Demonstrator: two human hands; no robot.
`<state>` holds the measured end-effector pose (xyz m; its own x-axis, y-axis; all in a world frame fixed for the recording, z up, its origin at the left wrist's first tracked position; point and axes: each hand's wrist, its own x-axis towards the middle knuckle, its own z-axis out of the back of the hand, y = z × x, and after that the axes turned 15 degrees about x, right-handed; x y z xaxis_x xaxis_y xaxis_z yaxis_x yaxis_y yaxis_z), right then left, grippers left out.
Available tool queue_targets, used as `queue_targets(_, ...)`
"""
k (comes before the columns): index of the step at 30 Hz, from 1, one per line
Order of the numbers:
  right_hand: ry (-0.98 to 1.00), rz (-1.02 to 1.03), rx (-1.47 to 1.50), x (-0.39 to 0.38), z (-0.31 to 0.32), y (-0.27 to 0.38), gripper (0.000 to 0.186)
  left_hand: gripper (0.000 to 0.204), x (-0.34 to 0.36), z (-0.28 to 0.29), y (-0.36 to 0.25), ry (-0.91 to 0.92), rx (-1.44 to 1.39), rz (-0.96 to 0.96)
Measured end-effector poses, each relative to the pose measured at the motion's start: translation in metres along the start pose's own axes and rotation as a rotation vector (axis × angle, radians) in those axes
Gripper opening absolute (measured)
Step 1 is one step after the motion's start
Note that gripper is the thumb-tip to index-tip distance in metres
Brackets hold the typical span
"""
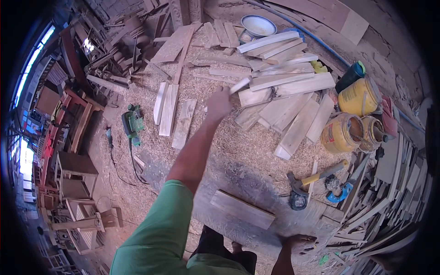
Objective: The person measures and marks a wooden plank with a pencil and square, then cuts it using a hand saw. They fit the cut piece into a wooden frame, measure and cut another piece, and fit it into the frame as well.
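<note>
My left hand (pixel 219 103) is stretched far forward, closed around a pale wooden strip (pixel 241 85) that sticks out on both sides of the fist. Just right of it lies a pile of cut boards (pixel 286 87); a few more pale boards (pixel 169 110) rest on the shavings to its left. My right hand (pixel 299 240) appears to lean on the wooden work surface (pixel 261 183) near the lower edge, fingers spread and nothing seen in them. Between my arms a flat board (pixel 243 209) lies on that surface.
A green power tool (pixel 133 123) with a cord sits left. At right are a yellow-handled hammer (pixel 321 174), a tape measure (pixel 299 200), a blue-handled saw (pixel 340 193) and yellow tubs (pixel 340 133). A bowl (pixel 259 25) stands at the back; wood scraps (pixel 380 206) are heaped at far right.
</note>
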<state>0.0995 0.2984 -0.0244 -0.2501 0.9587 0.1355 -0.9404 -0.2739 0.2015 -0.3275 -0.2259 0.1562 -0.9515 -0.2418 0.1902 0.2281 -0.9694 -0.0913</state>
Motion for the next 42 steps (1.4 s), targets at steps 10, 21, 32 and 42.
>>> queue_targets(10, -0.1, 0.051, 0.02, 0.007, -0.007, -0.012, 0.06, 0.043, 0.004, 0.071, 0.187, -0.115, -0.19, 0.354)
queue_targets(21, -0.033, -0.015, 0.093, 0.01, 0.005, -0.001, 0.058, 0.091, -0.11, -0.072, 0.262, -0.006, 0.122, 0.662)
queue_targets(32, -0.159, 0.062, 0.072, 0.006, -0.005, -0.01, 0.058, 0.106, -0.13, 0.013, 0.232, 0.248, -0.742, 0.679)
queue_targets(42, -0.08, 0.017, -0.061, -0.003, -0.005, -0.003, 0.061, 0.095, -0.132, -0.052, 0.175, 0.247, 0.005, 0.728)
